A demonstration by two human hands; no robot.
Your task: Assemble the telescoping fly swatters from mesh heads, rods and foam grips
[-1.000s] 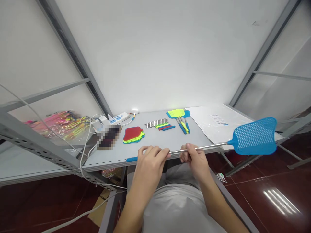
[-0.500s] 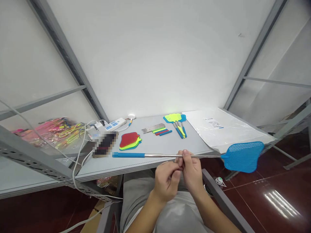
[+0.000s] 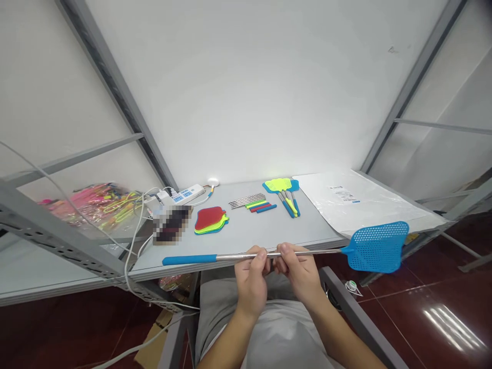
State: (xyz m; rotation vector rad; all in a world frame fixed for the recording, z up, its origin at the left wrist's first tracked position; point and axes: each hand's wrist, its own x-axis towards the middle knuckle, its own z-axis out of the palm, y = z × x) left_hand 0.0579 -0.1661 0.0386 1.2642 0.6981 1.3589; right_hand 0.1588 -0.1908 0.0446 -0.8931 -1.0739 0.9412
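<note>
Held level across the front of the table is a blue fly swatter (image 3: 377, 248) with an extended metal shaft and a blue grip at its left end. My left hand (image 3: 251, 279) is closed on the shaft near the middle. Just to its right, my right hand (image 3: 298, 271) pinches the same shaft, thumb on top. Beyond them lie a stack of loose swatter heads (image 3: 210, 220) with red uppermost, several metal rods (image 3: 247, 200), coloured grips (image 3: 261, 206) in green, red and blue, and a few assembled fly swatters (image 3: 282, 187).
A white plastic sheet or bag (image 3: 346, 200) covers the table's right side. At the left are a power strip (image 3: 188, 193) with cables, a pixelated dark object (image 3: 172, 225) and bagged colourful items (image 3: 92, 205). Metal shelf posts (image 3: 100, 66) frame the table.
My left hand has moved up and taken hold of the shaft beside the right hand. The swatter has shifted a little left, its grip end now lower. The view has turned slightly.
</note>
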